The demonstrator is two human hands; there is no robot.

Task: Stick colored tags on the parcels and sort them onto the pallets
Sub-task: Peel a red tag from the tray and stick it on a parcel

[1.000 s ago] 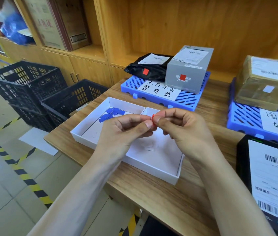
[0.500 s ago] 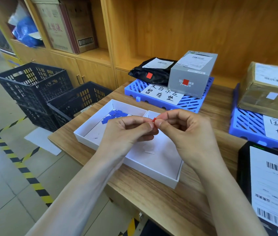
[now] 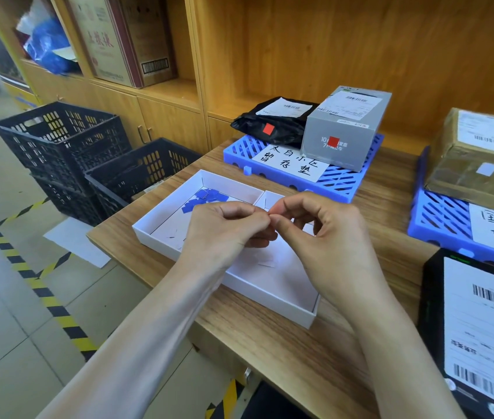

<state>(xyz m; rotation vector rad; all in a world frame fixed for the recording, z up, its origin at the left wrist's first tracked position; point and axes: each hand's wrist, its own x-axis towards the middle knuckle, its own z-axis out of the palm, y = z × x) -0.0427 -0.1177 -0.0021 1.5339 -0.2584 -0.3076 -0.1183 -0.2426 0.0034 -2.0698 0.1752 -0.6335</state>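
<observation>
My left hand (image 3: 224, 234) and my right hand (image 3: 324, 237) meet fingertip to fingertip over a white divided tray (image 3: 161, 237). Together they pinch a small red tag (image 3: 268, 210), of which only a sliver shows. Blue tags (image 3: 206, 198) lie in the tray's far left compartment. On the far blue pallet (image 3: 342, 182) sit a black bag parcel (image 3: 273, 125) and a grey box (image 3: 345, 128), each with a red tag. A brown taped parcel (image 3: 475, 155) rests on the right blue pallet (image 3: 445, 216). A black parcel (image 3: 478, 331) with a white label lies at the right edge.
Black plastic crates (image 3: 67, 152) stand on the floor left of the wooden table (image 3: 285, 343). Yellow-black hazard tape (image 3: 43, 291) runs across the floor tiles. Wooden shelves behind hold a cardboard box (image 3: 125, 40) and a blue bag (image 3: 47, 49).
Both hands stay together over the tray, still pinching the red tag, of which less shows now. The view has shifted slightly.
</observation>
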